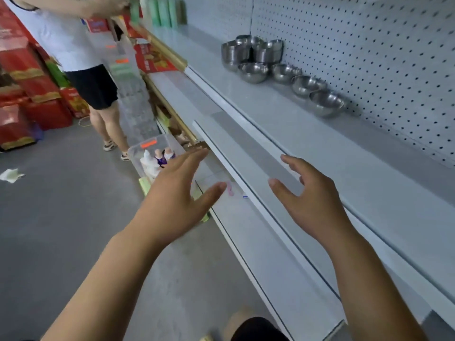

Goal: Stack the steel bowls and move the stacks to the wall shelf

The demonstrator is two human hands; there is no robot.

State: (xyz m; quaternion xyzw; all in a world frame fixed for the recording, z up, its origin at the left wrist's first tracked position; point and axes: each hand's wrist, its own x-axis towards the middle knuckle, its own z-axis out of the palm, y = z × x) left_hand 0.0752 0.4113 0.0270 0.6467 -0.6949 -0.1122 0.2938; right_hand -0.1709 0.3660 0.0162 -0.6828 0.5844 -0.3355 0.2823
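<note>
You held both hands out in front of you with nothing in either. Your left hand [177, 193] was palm down over the floor beside the shelving, fingers straight and loosely spread, thumb out to the side. Your right hand [312, 200] hovered over the front edge of the lower shelf [248, 143], fingers relaxed, slightly bent and apart. Neither hand touched a bowl. The steel bowls were well away from you on the wall shelf [320, 148], up against the pegboard [369, 45]. The stacked bowls [268, 51] stood close together at the far end. Four single bowls [253, 72] sat upright in a line running back toward you, each just beside the next. To your left another person [81, 45] stood facing the shelving with arms raised to a higher level. Red boxes [22, 89] were piled behind them. A clear plastic bin [152, 153] with small items inside sat on the floor near your left fingertips, and a scrap of paper [11, 174] lay farther left.
</note>
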